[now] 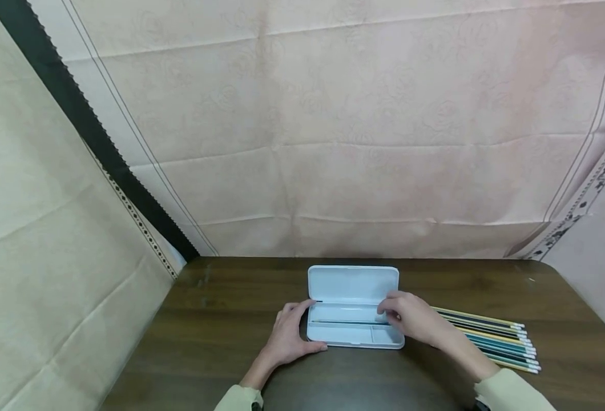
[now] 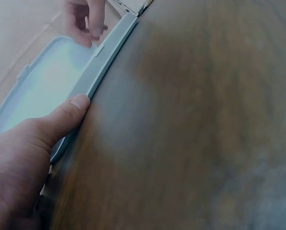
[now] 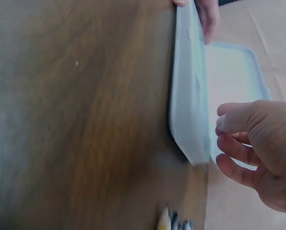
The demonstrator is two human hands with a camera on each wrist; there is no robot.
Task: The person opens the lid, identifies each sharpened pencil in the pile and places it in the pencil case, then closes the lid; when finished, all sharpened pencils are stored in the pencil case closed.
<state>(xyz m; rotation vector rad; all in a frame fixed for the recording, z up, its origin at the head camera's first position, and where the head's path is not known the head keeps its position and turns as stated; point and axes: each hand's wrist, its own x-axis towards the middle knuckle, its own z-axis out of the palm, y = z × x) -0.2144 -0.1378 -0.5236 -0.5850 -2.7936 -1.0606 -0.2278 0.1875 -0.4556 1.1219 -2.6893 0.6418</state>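
Observation:
A light blue pencil case (image 1: 354,344) lies on the table with its lid (image 1: 353,283) raised at the back. A thin dark green strip, like a pencil, runs lengthwise inside it. My left hand (image 1: 290,335) grips the case's left end, thumb (image 2: 68,115) against the front wall and fingers toward the hinge side. Over the right part of the case hovers my right hand (image 1: 410,317), its fingers (image 3: 236,148) loosely bent. Nothing shows between them in the right wrist view.
Several pencils (image 1: 503,341) in green, yellow and dark colours lie side by side to the right of the case, partly behind the right forearm. The brown wooden table (image 1: 220,297) meets a pale cloth hanging (image 1: 384,171) at its back edge.

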